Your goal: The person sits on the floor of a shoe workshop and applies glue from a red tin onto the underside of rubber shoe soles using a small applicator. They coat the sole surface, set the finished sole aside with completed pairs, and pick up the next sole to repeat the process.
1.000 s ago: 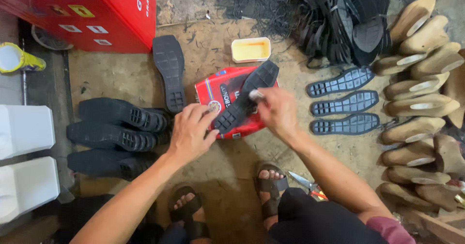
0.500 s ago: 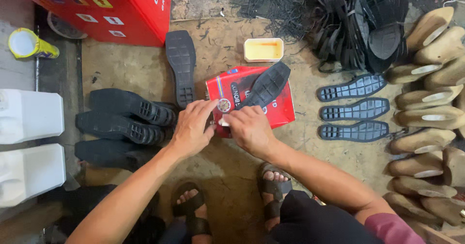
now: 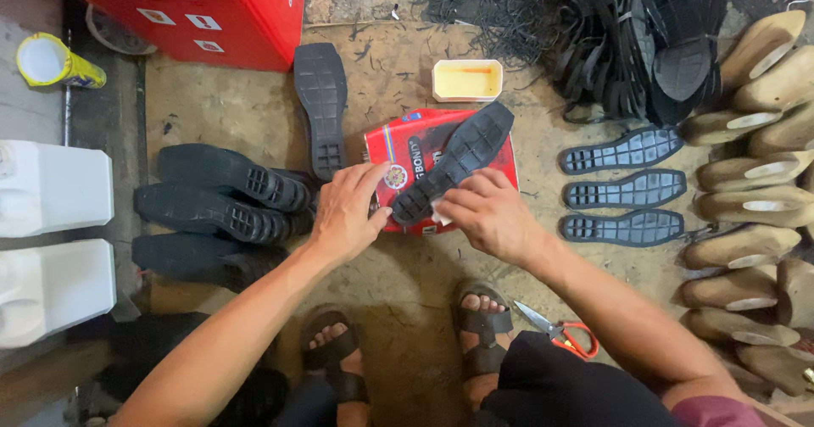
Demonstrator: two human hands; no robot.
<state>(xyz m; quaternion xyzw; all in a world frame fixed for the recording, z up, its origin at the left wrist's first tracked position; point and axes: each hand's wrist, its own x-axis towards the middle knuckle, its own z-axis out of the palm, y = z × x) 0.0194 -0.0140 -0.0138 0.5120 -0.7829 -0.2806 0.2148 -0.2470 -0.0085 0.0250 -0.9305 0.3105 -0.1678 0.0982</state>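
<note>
A black rubber shoe sole [image 3: 462,157] lies diagonally, tread up, on a flat red printed packet [image 3: 398,160] on the floor. My left hand [image 3: 343,211] presses on the packet's left side, fingertips next to the sole's heel end. My right hand [image 3: 487,215] rests at the sole's near end, fingers curled over a small white piece [image 3: 441,216] that it presses against the sole. What that piece is cannot be told.
Another black sole [image 3: 320,105] lies left of the packet, finished black shoes [image 3: 222,198] further left. A yellow glue tray [image 3: 467,79] sits behind. Three soles [image 3: 623,185] and several wooden lasts [image 3: 755,181] line the right. Orange-handled scissors [image 3: 560,334] lie by my foot. White canisters [image 3: 51,232] stand far left.
My right hand has slid from the sole's upper part down to its near end. My left hand stays on the packet. The view has shifted slightly.
</note>
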